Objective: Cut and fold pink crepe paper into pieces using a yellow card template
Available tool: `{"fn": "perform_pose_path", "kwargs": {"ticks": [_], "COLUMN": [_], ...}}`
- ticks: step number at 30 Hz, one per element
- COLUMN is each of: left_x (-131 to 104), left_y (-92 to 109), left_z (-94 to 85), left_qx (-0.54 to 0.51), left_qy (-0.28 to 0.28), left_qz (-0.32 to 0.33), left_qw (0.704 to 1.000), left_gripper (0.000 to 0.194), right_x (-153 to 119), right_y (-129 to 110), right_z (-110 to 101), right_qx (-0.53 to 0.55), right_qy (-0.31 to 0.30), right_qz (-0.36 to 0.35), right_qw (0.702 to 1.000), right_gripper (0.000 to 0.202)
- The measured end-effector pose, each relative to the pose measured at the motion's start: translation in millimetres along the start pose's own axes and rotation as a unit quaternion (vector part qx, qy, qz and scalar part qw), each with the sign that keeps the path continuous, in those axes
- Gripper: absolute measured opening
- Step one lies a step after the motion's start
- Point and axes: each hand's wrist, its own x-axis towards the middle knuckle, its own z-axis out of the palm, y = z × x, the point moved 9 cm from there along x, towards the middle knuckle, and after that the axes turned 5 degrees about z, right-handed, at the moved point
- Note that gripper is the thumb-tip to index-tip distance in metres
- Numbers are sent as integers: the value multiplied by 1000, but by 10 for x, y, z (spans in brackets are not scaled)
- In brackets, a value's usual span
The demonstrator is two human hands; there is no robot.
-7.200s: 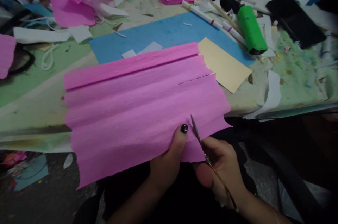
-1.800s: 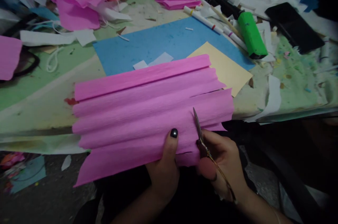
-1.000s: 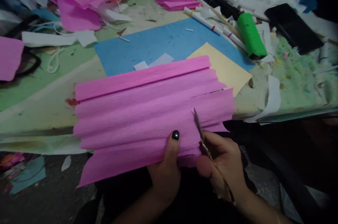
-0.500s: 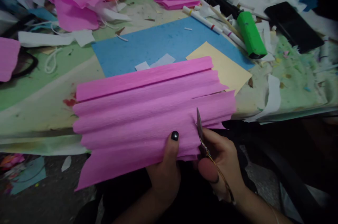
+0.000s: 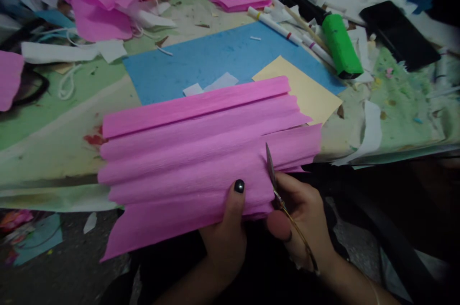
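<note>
A pleated sheet of pink crepe paper (image 5: 187, 161) spans the table's front edge and hangs over it. My left hand (image 5: 228, 238) grips its lower edge, the thumb with a dark nail on top and the fingers hidden beneath. In my right hand (image 5: 305, 223) are small scissors (image 5: 273, 178), held by their golden handles. Their blades lie at a cut in the paper's right side, and the tip shows above the sheet. A partly cut flap (image 5: 298, 144) sticks out to the right, past the blades.
Behind the paper lie a blue sheet (image 5: 187, 65) and a yellow piece (image 5: 305, 89). Markers (image 5: 275, 26), a green block-shaped object (image 5: 341, 46) and a black phone (image 5: 399, 35) are at the back right. Pink scraps (image 5: 100, 7) and white strips (image 5: 61, 53) clutter the left.
The scissors' blades look closer together, and their tip has shifted slightly up and left. My right thumb has moved a little left. My left hand still grips the paper.
</note>
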Motion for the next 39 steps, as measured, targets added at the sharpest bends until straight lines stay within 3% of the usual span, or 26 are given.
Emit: {"fn": "perform_pose_path", "kwargs": {"ticks": [7, 13, 22, 26, 29, 39], "left_x": [-1, 21, -40, -25, -25, -51], "left_y": [28, 154, 40, 104, 79, 8], "left_z": [4, -9, 20, 2, -2, -8], "left_qx": [3, -15, -14, -14, -24, -18], "left_qy": [0, 44, 5, 29, 47, 36], "left_qz": [3, 31, -30, -10, -30, -46], "left_qw": [1000, 998, 999, 999, 998, 998], "left_gripper": [41, 34, 34, 33, 36, 40], "right_x": [-13, -1, 6, 2, 4, 39], "right_y": [17, -13, -17, 2, 25, -8], "right_z": [-8, -8, -20, -20, -23, -51], "right_qx": [6, -4, -11, 6, 30, -16], "right_qy": [-1, 9, 18, 14, 12, 23], "right_qz": [3, 0, 20, 16, 16, 15], "right_qw": [1000, 1000, 1000, 1000, 999, 1000], "right_gripper": [49, 51, 50, 49, 48, 53]}}
